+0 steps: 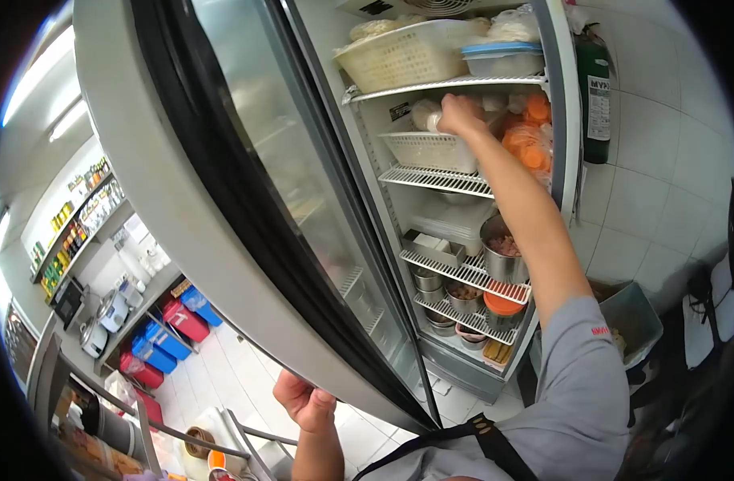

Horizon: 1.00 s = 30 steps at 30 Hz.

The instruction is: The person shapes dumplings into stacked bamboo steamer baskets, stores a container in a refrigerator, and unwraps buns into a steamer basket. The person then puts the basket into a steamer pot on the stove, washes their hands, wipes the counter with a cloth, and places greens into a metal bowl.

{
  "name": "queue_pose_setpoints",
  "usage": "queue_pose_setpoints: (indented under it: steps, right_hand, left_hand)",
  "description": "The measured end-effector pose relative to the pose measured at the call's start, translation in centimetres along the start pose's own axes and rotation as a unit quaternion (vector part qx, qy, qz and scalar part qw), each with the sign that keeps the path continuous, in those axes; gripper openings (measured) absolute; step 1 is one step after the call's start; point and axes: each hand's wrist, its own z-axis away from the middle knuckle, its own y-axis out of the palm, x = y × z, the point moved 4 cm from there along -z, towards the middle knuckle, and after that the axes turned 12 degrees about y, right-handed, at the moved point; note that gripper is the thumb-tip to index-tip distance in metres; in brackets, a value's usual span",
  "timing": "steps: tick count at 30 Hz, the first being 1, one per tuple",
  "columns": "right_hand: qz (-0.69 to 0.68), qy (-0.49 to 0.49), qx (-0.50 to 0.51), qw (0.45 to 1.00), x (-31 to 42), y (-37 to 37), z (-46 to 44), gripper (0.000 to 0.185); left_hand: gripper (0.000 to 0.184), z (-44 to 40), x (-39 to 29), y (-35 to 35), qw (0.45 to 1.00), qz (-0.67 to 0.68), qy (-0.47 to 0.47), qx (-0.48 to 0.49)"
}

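My left hand (304,401) is closed at the edge of the glass refrigerator door (183,208), which stands wide open. My right hand (461,115) reaches inside the refrigerator to the second shelf, over a white perforated basket (431,152). Its fingers are curled against a pale, wrapped bundle (425,115) in that basket; the fingertips are hidden, so what they hold cannot be made out. Right of the basket are clear bags with orange contents (531,140). On the shelf above sit a larger cream basket (415,56) and a blue-lidded container (503,60).
Lower shelves hold a metal pot (503,248), several small metal containers and an orange-lidded jar (503,309). A green cylinder (594,96) stands by the wall at right, above a grey bin (631,321). Red and blue bins (163,341) line the counter at left.
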Motion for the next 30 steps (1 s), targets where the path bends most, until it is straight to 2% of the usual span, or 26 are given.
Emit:
queue_pose_setpoints:
  steps: [2,4,6,7,8,9,10,11,12,13,14,16,17,18,19,20,22,23,24,26,28,30]
  right_hand:
    - [-0.081,-0.079,-0.126,0.986,-0.4,-3.1,4.1,0.033]
    - [-0.286,-0.162,-0.302,0.895,-3.3,-6.2,10.4,0.027]
    - [-0.352,-0.126,-0.367,0.852,-7.9,-10.5,19.3,0.026]
    - [-0.478,-0.109,-0.351,0.798,-11.1,-11.1,22.9,0.027]
    - [-0.638,0.012,-0.24,0.732,-14.6,-11.4,26.4,0.031]
    - [-0.65,0.03,-0.344,0.677,-18.5,-10.9,29.3,0.039]
    - [-0.711,-0.007,-0.306,0.633,-19.2,-12.4,32.3,0.044]
    - [-0.686,-0.091,-0.29,0.661,-17.3,-14.3,34.4,0.055]
    - [-0.69,-0.112,-0.308,0.645,-17.7,-13.8,35.8,0.066]
    - [-0.644,-0.146,-0.268,0.702,-18.9,-13.0,36.7,0.068]
    - [-0.606,-0.173,-0.242,0.738,-18.6,-12.6,37.2,0.075]
    - [-0.632,-0.284,-0.134,0.708,-18.1,-12.0,37.0,0.083]
    - [-0.592,-0.25,-0.193,0.742,-16.3,-11.1,37.1,0.089]
    - [-0.492,-0.207,-0.241,0.81,-12.9,-10.3,38.4,0.079]
    - [-0.511,-0.191,-0.196,0.815,-10.6,-8.3,38.4,0.076]
    - [-0.532,-0.173,-0.157,0.814,-8.4,-5.8,38.4,0.073]
    - [-0.334,-0.255,0.009,0.907,-2.9,-1.6,39.5,0.058]
    - [-0.387,-0.243,0.161,0.875,-0.6,0.7,40.3,0.056]
    - [-0.427,-0.222,0.312,0.819,1.5,3.1,41.1,0.054]
    - [-0.414,-0.317,0.335,0.785,5.3,7.5,41.0,0.059]
    - [-0.261,-0.483,0.244,0.8,12.3,8.4,41.0,0.067]
    - [-0.227,-0.595,0.295,0.713,19.1,13.5,42.4,0.068]
  left_hand:
    - [0.034,0.0,-0.1,0.8,1.0,0.007,-0.006,0.004]
    - [0.032,0.4,0.6,2.0,0.999,0.017,-0.041,0.019]
    - [0.019,-0.3,0.8,5.7,0.998,0.012,-0.037,0.041]
    - [0.017,-0.3,1.4,6.8,0.994,-0.044,-0.043,0.085]
    - [0.011,0.0,2.3,8.3,0.985,-0.075,-0.103,0.116]
    - [0.009,-0.1,3.1,10.1,0.975,-0.072,-0.098,0.185]
    - [0.014,-1.9,3.0,12.6,0.961,-0.088,0.037,0.259]
    - [0.016,-2.1,3.4,14.5,0.961,-0.078,0.044,0.262]
    - [0.018,-2.1,4.3,15.9,0.962,-0.06,0.012,0.265]
    - [0.019,-2.2,5.4,17.0,0.961,-0.075,0.056,0.26]
    - [0.023,-2.2,6.1,17.8,0.963,-0.053,0.036,0.263]
    - [0.029,-0.5,7.9,17.7,0.928,-0.102,0.004,0.359]
    - [0.029,0.0,8.6,16.3,0.931,-0.113,-0.001,0.347]
    - [0.039,0.6,9.1,14.5,0.952,0.063,-0.085,0.286]
    - [0.048,1.1,9.6,12.4,0.933,0.238,-0.159,0.216]
    - [0.048,1.8,10.1,10.4,0.937,0.227,-0.156,0.215]
    - [0.061,4.0,11.5,4.5,0.967,0.203,-0.146,0.057]
    - [0.062,5.8,14.2,0.4,0.965,0.156,-0.209,0.014]
    - [0.062,7.3,16.1,-3.7,0.956,0.109,-0.272,-0.031]
    - [0.061,6.1,14.8,-10.8,0.863,0.259,-0.422,-0.097]
    - [0.054,7.2,13.9,-18.7,0.789,0.248,-0.561,-0.016]
    - [0.055,9.1,13.5,-24.6,0.764,0.305,-0.567,-0.048]
